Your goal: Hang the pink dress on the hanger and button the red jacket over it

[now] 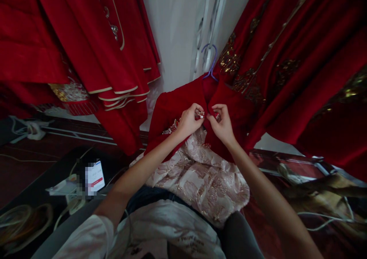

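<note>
A red velvet jacket (169, 114) hangs on a purple hanger (210, 62) in front of me. My left hand (189, 120) pinches a small jewelled clasp on the left front edge near the collar. My right hand (221, 124) pinches the matching right front edge, its fingers closed on the fabric. The two hands almost touch at the jacket's opening. Below them a pale pink and gold brocade skirt (206, 182) spills over my lap.
More red embroidered garments hang at the left (86, 41) and right (301, 68). A white wall (174, 33) is behind. A phone with a lit screen (94, 178) lies on a dark surface at lower left, beside cables (25, 220).
</note>
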A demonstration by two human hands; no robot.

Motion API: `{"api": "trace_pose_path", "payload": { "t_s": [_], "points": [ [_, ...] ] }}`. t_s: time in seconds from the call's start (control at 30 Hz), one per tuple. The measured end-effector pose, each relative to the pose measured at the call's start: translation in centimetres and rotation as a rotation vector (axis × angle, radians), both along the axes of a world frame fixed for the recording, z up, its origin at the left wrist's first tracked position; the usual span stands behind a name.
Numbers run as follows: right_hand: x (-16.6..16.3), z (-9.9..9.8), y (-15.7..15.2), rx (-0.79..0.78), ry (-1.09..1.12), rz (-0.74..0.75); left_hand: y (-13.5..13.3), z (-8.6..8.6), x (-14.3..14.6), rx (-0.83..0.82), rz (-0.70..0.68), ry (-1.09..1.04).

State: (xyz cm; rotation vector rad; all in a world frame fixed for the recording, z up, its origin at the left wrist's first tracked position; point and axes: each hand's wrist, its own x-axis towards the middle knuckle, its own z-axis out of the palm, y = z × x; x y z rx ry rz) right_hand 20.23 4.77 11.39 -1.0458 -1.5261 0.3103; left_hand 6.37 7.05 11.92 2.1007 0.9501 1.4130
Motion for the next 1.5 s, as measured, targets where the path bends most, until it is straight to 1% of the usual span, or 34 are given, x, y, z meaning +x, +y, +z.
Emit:
{"api": "trace_pose_path", "payload": {
  "t_s": [0.07, 0.2, 0.37, 0.47, 0.57, 0.7, 0.8, 0.9, 1.0, 1.2, 1.33, 1.5],
  "points": [
    [-0.1, -0.1, -0.3, -0.01, 0.038, 0.014, -0.1, -0.4, -0.6, -0.019, 0.003, -0.049],
    [0.0, -0.2, -1.5, -0.069, 0.079, 0.148, -0.4, -1.2, -1.3, -0.006, 0.044, -0.127],
    [0.3, 0.2, -2.5, -0.045, 0.122, 0.137, -0.8, -2.0, -1.1, -0.03, 0.053, -0.22],
    [0.5, 0.5, -2.5, -0.066, 0.115, 0.133, -0.9, -1.8, -1.2, -0.041, 0.064, -0.207],
    [0.8, 0.7, -2.4, -0.09, 0.107, 0.153, -0.9, -1.2, -1.5, -0.034, 0.018, -0.097],
    [1.2, 1.2, -2.2, -0.148, 0.041, 0.242, -0.7, -0.5, -1.9, 0.003, -0.022, 0.002],
    [1.5, 1.6, -1.9, -0.169, 0.021, 0.297, -0.4, -0.4, -2.0, 0.021, -0.03, -0.014],
    [1.7, 1.8, -1.7, -0.143, 0.043, 0.316, -0.1, -0.5, -2.1, 0.014, -0.046, -0.038],
    [1.7, 1.9, -1.5, -0.074, 0.017, 0.287, 0.0, -0.6, -2.3, 0.013, -0.054, -0.03],
    [0.6, 1.5, -0.7, 0.035, -0.026, 0.151, 0.5, -0.8, -2.1, 0.016, -0.073, -0.022],
    [0.1, 1.3, -0.8, 0.043, -0.132, 0.059, 1.1, -0.8, -1.9, -0.004, -0.067, -0.009],
    [0.3, 1.7, -1.1, 0.086, -0.28, -0.017, 1.3, -0.6, -1.9, 0.038, -0.081, 0.072]
  ]
}}
